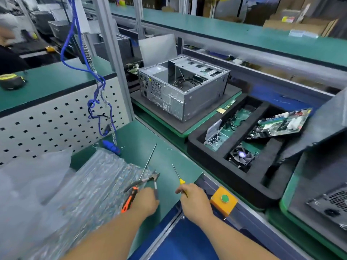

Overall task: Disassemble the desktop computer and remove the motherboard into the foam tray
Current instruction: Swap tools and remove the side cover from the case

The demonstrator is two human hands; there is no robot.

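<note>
Case [183, 87] centre, open, gutted | motherboard [279, 124] tilted in foam tray [216, 177], right | pliers [144, 180] lower centre | my left hand [145, 202] grips pliers handle | my right hand [194, 200] grips yellow screwdriver [180, 180]

Both forearms reach forward, bare, side by side and a little apart. The left hand [145, 200] lies knuckles-up, fingers curled down out of sight, wrist straight. The right hand [194, 200] lies knuckles-up too, its fingers [181, 190] curled leftward in a pinch, wrist slightly bent.
</note>
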